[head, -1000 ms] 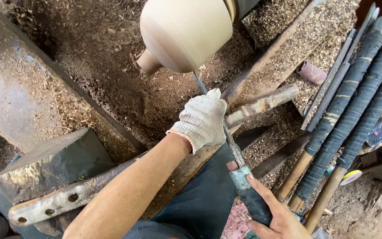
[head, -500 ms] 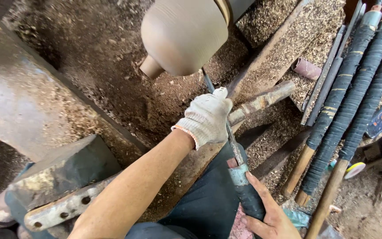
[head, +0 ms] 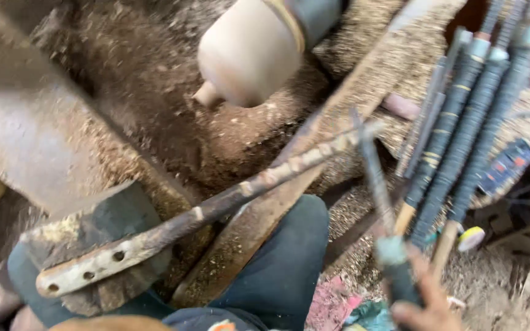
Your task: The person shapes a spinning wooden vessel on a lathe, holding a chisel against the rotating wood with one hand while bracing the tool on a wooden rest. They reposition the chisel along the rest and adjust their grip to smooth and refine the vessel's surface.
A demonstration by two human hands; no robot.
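Observation:
My right hand (head: 423,301) is at the bottom right, bare, and grips the dark wrapped handle of a long turning chisel (head: 380,202). The chisel's thin blade points up and away, its tip near the end of the rusty metal rest bar (head: 216,205). It is clear of the pale rounded wooden workpiece (head: 246,52), which is mounted at the top centre. My left hand is out of view; only a blurred sliver of forearm shows at the bottom edge. The picture is motion-blurred.
Several long tools with dark wrapped handles (head: 461,129) lean at the right. Sawdust covers the bed under the workpiece. A heavy metal machine part (head: 26,129) fills the left. My dark trouser knee (head: 283,263) is at the bottom centre.
My gloved left hand has left the chisel and gone out of view. The chisel has swung right, away from the workpiece. The view has shifted and blurred.

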